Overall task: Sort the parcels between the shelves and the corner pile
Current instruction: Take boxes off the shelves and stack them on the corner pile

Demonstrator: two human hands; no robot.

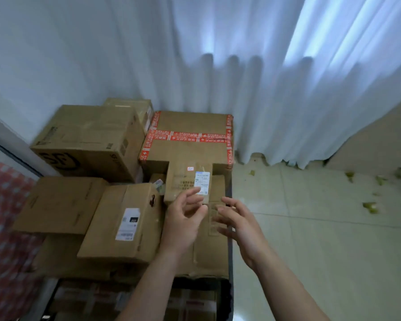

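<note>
Corner of a room: white curtain [241, 77] hanging to a pale tiled floor [322, 216], green scraps [370, 207] scattered at right.

Head view, corner pile of cardboard parcels:
- Red-taped carton [190, 121] at the back against the curtain; the tape carries white characters, too blurred to read.
- Large carton [88, 140] to its left, with bold black print on the near face, partly cut off and not legible.
- Tilted carton [125, 218] at front left, with a white-and-black shipping label; text unreadable.
- Plain carton [58, 205] just beside it on the left.
- Small parcel [183, 181] on top of the pile, in front of the red-taped carton, with a white label [202, 183] and a small red-edged sticker; print illegible.

Left-hand grip [185, 218]: fingers spread, holding nothing, fingertips at the small parcel's lower edge; contact cannot be told.
Right-hand grip [239, 223]: fingers spread, blurred, holding nothing, just beside the left.
</note>
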